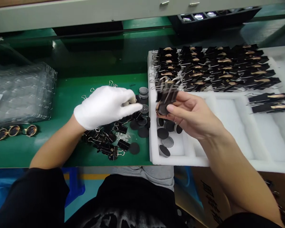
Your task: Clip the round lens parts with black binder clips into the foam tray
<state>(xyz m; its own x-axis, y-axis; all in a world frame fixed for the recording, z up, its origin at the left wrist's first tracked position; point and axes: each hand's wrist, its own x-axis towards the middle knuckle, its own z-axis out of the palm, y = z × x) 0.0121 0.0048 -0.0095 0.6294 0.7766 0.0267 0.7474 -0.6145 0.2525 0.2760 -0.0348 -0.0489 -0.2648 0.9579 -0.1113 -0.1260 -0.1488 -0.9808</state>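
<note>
My left hand [109, 106], in a white glove, hovers over the green bench beside the white tray's left edge. Its index finger is bent and its thumb stretched out, with a gap between them; I make out nothing held. Below it lie a heap of black binder clips [105, 142] and several dark round discs [142, 132]. My bare right hand [192, 110] grips a black binder clip [167, 95] with a dark disc at the thumb, blurred by motion. A brownish edge shows under the fingers. This hand is above the tray's front left compartment, where loose discs [167, 142] lie.
Rows of clipped black pieces with gold-coloured parts [224, 68] fill the back of the white foam tray [154, 158]. Stacked clear plastic trays [21, 95] stand left, behind round-lensed glasses frames [14, 130]. A shelf edge [85, 14] crosses above the bench. An open carton [211, 199] is below right.
</note>
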